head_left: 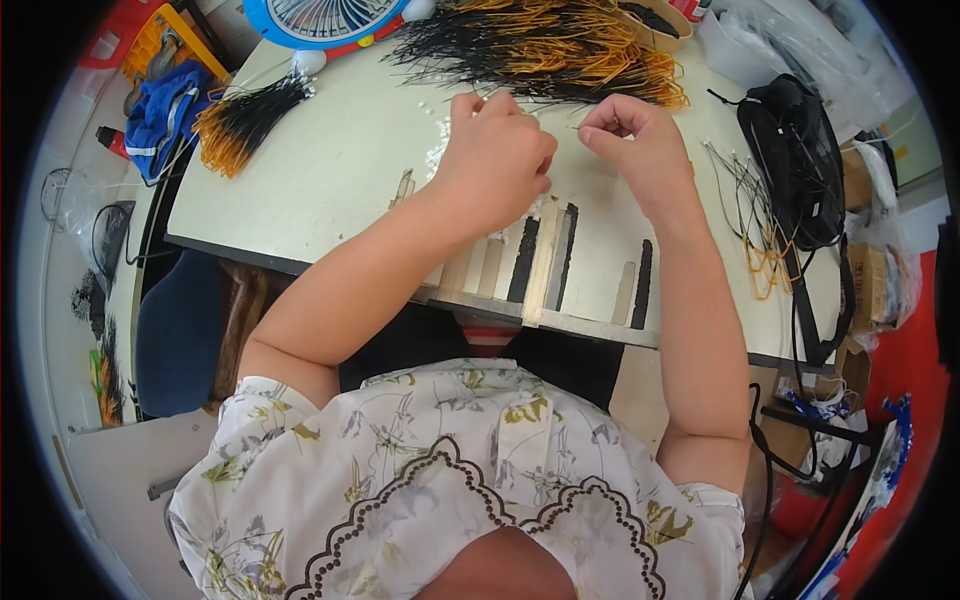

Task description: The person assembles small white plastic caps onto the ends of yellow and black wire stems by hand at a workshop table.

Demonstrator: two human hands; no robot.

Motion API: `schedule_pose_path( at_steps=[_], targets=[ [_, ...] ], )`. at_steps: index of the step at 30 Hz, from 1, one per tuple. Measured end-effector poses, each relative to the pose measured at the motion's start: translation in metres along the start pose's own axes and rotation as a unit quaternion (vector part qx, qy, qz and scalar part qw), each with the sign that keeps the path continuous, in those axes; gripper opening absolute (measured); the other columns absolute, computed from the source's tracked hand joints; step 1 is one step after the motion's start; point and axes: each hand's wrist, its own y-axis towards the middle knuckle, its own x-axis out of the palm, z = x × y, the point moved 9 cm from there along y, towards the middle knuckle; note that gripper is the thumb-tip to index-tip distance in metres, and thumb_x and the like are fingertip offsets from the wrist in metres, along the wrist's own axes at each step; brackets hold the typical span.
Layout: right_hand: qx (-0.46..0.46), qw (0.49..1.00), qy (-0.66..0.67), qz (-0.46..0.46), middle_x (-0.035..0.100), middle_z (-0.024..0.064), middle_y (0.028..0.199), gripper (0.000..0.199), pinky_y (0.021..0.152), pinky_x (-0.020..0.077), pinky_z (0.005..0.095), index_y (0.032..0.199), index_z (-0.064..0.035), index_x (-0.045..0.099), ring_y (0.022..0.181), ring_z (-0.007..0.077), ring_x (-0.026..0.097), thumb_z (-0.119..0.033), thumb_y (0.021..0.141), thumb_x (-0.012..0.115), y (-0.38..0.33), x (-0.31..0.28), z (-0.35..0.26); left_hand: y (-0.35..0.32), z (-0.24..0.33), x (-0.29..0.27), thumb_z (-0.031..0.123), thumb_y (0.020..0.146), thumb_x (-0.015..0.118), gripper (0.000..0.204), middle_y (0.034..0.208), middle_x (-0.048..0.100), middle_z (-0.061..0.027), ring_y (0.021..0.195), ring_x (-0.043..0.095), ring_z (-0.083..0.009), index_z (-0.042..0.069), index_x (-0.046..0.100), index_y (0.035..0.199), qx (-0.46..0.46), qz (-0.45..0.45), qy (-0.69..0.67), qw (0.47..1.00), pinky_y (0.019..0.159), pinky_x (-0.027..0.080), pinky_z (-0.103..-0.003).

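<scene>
My left hand (497, 155) and my right hand (635, 140) are held close together over the pale worktable (330, 160), fingers pinched. Between them runs a thin wire (562, 127), very small and hard to make out. Just beyond my hands lies a big heap of black and yellow wires (540, 45). Small white bits (437, 140) are scattered on the table beside my left hand. Under my wrists, several black and pale strips (545, 260) are stuck along the table's near edge.
A tied bundle of black and yellow wires (245, 120) lies at the left. A blue fan (320, 18) stands at the back. A black bag (795, 150) and loose wires (750, 215) sit at the right. Blue cloth (160, 115) lies beyond the left edge.
</scene>
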Motion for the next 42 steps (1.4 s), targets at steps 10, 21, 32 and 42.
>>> schedule_pose_path(
  at_steps=[10, 21, 32, 42],
  targets=[
    [0.000, 1.000, -0.012, 0.010, 0.062, -0.0032, 0.077, 0.003, 0.069, 0.0418, 0.0214, 0.082, -0.0033, 0.066, 0.073, 0.0051, 0.054, -0.004, 0.081, 0.069, -0.001, -0.004, -0.005, 0.001, -0.032, -0.007, 0.015, 0.075, 0.072, 0.005, 0.074, 0.065, -0.0020, 0.095, 0.055, -0.0233, 0.010, 0.071, 0.075, -0.057, 0.027, -0.122, 0.991, 0.093, 0.031, -0.042],
    [-0.028, 0.999, -0.022, 0.003, 0.061, -0.0033, 0.076, 0.003, 0.070, 0.0423, 0.0231, 0.081, -0.0030, 0.066, 0.074, 0.0062, 0.052, -0.003, 0.080, 0.069, -0.003, -0.001, -0.012, 0.013, -0.028, 0.003, 0.016, 0.082, 0.070, 0.009, 0.080, 0.067, -0.0044, 0.087, 0.060, -0.0195, 0.007, 0.068, 0.079, -0.073, 0.020, -0.189, 0.979, 0.078, 0.041, -0.035],
    [-0.128, 0.990, -0.057, 0.034, 0.061, 0.0000, 0.076, 0.006, 0.073, 0.0449, 0.0252, 0.083, 0.0005, 0.064, 0.075, 0.0098, 0.054, -0.002, 0.079, 0.068, -0.011, 0.003, -0.046, 0.006, -0.054, 0.023, 0.010, 0.095, 0.062, 0.006, 0.087, 0.067, -0.0050, 0.074, 0.062, -0.0107, 0.005, 0.062, 0.098, -0.210, 0.012, -0.680, 0.702, 0.070, 0.053, -0.025],
    [-0.200, 0.966, -0.148, 0.066, 0.062, 0.0038, 0.074, 0.006, 0.073, 0.0455, 0.0286, 0.080, 0.0002, 0.064, 0.073, 0.0141, 0.057, -0.002, 0.076, 0.068, -0.014, 0.003, -0.057, 0.004, -0.057, 0.025, 0.014, 0.095, 0.065, 0.013, 0.085, 0.067, -0.0057, 0.071, 0.063, -0.0115, 0.002, 0.064, 0.098, -0.230, 0.011, -0.686, 0.691, 0.067, 0.055, -0.026]
  ],
)
